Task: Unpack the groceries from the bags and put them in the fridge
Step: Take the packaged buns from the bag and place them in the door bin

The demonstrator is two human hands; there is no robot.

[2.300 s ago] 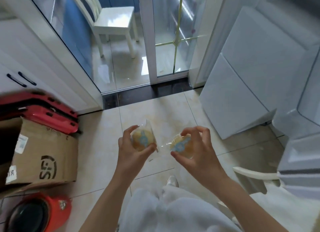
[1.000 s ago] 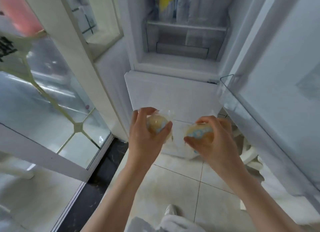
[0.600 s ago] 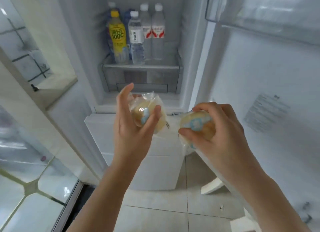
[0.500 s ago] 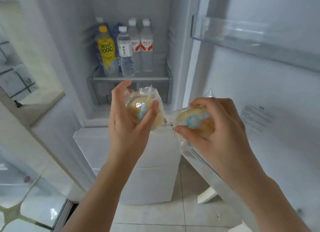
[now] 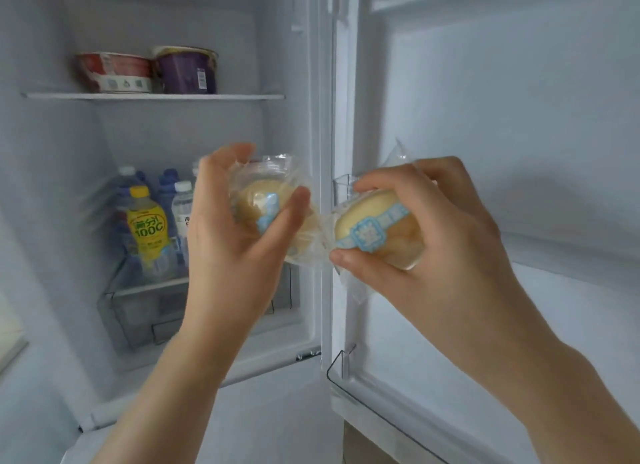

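I hold two round pale-yellow buns, each sealed in a clear wrapper with a light-blue label. My left hand point(image 5: 235, 235) grips the left bun point(image 5: 261, 204), raised in front of the open fridge point(image 5: 173, 131) at the level of its middle compartment. My right hand point(image 5: 440, 242) grips the right bun point(image 5: 375, 226), which hangs in front of the fridge's door frame and the inside of the open door point(image 5: 502, 117). The two wrappers nearly touch between my hands.
On the upper shelf point(image 5: 152, 96) stand a red-and-white tub point(image 5: 114, 72) and a purple tub point(image 5: 187, 70). Lower down are several bottles, among them a yellow one point(image 5: 147, 228). The door has clear bins point(image 5: 381, 394) low on the right.
I turned from the tiled floor and cardboard box to the open fridge. The view rose from the bottle shelf to the upper shelf, and both hands lifted the buns higher.
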